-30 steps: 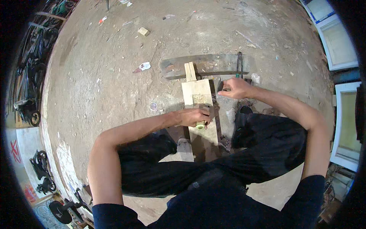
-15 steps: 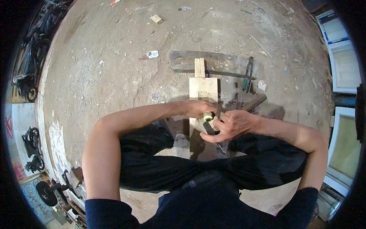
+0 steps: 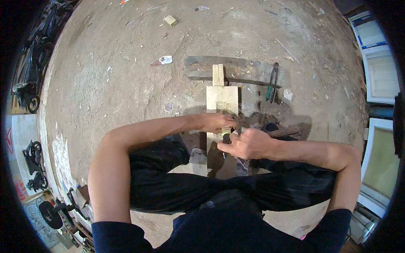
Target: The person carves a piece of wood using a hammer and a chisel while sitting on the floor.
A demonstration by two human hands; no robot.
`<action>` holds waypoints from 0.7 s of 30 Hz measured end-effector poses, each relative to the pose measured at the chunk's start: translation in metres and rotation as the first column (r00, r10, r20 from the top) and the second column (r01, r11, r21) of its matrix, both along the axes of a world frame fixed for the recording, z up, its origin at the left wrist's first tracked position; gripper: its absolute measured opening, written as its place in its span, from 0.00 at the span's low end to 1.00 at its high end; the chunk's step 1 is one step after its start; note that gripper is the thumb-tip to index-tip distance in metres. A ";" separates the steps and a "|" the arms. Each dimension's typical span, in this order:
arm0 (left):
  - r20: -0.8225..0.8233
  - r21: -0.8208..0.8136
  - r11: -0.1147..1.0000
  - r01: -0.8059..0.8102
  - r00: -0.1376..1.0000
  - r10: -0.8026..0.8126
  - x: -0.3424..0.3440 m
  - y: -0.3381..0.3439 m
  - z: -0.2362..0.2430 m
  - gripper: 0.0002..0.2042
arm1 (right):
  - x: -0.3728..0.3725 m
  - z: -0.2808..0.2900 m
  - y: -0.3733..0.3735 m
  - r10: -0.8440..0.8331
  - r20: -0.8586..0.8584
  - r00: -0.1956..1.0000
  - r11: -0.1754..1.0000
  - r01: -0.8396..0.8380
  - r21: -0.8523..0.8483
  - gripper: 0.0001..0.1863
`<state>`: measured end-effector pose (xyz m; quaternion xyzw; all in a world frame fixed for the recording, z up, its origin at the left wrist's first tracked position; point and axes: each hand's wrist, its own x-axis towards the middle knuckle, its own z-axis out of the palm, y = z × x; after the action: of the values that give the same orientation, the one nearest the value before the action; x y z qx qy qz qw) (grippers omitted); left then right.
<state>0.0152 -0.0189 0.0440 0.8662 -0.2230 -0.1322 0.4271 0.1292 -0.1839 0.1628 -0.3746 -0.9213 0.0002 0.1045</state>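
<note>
My left hand [image 3: 220, 122] is closed over the pale board [image 3: 222, 95], gripping a short piece with a yellow-green rounded end [image 3: 226, 130]. Just nearer to me, the fingers of my right hand [image 3: 251, 144] are closed on a dark, narrow piece [image 3: 226, 140]. It appears to meet the yellow-green end, though whether they are joined I cannot tell. A thin light tip [image 3: 224, 155] shows below my right fingers. Most of both held pieces is hidden by my hands. Wood dust [image 3: 227, 106] lies on the board beyond my left hand.
A narrow pale wood piece [image 3: 217, 75] sticks out past the board, over a weathered grey plank [image 3: 249, 65]. Green-handled pliers [image 3: 272, 82] lie to the right. A dark wood piece [image 3: 291, 131] lies by my right knee. White-framed windows [image 3: 382, 76] stand far right.
My right hand has closed further around the dark piece, which now sits against the yellow-green end and is more covered. The whole view has shifted slightly.
</note>
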 end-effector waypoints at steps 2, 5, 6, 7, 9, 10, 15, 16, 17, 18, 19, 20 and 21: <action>-0.071 0.019 1.000 0.001 0.997 0.000 0.000 -0.003 0.007 0.24 | 0.002 -0.001 -0.003 -0.024 0.017 1.000 0.999 0.025 -0.022 0.13; -0.192 -0.023 0.998 0.062 0.979 -0.065 0.002 0.002 -0.016 0.29 | -0.002 -0.002 -0.002 0.082 -0.092 0.992 0.996 -0.078 0.045 0.15; -0.238 -0.047 0.995 0.083 0.967 -0.092 -0.001 0.007 -0.035 0.35 | -0.005 0.001 0.001 0.159 -0.121 0.980 0.984 -0.146 0.104 0.16; -0.235 -0.057 0.995 0.087 0.967 -0.098 -0.002 0.007 -0.040 0.36 | -0.006 0.002 0.002 0.225 -0.144 0.964 0.967 -0.202 0.157 0.17; -0.177 -0.054 0.996 0.075 0.981 -0.084 -0.002 0.005 -0.038 0.33 | -0.005 0.000 0.000 0.157 -0.104 0.982 0.982 -0.144 0.124 0.18; -0.122 -0.043 0.997 0.059 0.990 -0.064 -0.002 0.002 -0.031 0.29 | -0.003 -0.005 -0.003 0.023 -0.033 0.999 0.999 -0.022 0.044 0.18; -0.238 -0.051 0.996 0.067 0.968 -0.077 0.003 0.013 -0.003 0.24 | -0.009 0.007 -0.011 0.056 -0.131 0.990 0.998 -0.052 0.034 0.18; -0.298 -0.060 0.995 0.078 0.950 -0.092 0.003 0.014 -0.005 0.25 | -0.013 0.022 -0.003 0.127 -0.102 0.987 0.986 -0.114 0.123 0.16; -0.359 -0.069 0.994 0.082 0.928 -0.101 0.000 0.015 -0.007 0.27 | -0.012 0.013 -0.002 0.069 -0.089 0.994 0.994 -0.061 0.092 0.16; -0.343 -0.052 0.995 0.079 0.935 -0.093 -0.004 0.015 -0.016 0.26 | -0.012 -0.005 -0.003 0.008 -0.072 0.997 0.998 -0.003 0.062 0.17; -0.332 -0.037 0.996 0.075 0.940 -0.083 -0.001 0.014 -0.014 0.26 | -0.008 -0.017 -0.005 -0.060 -0.044 0.997 0.997 0.062 0.040 0.18; -0.320 -0.022 0.997 0.073 0.944 -0.077 0.002 0.013 -0.012 0.26 | -0.006 -0.026 -0.013 -0.156 -0.007 0.988 0.987 0.156 -0.028 0.16; -0.323 -0.029 0.997 0.071 0.943 -0.077 0.005 0.008 -0.006 0.25 | -0.008 -0.017 -0.017 -0.084 -0.048 0.995 0.996 0.083 -0.008 0.16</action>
<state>0.0204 -0.0107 0.0383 0.8200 -0.1833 -0.2868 0.4602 0.1211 -0.2007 0.1454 -0.4130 -0.9020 0.0077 0.1253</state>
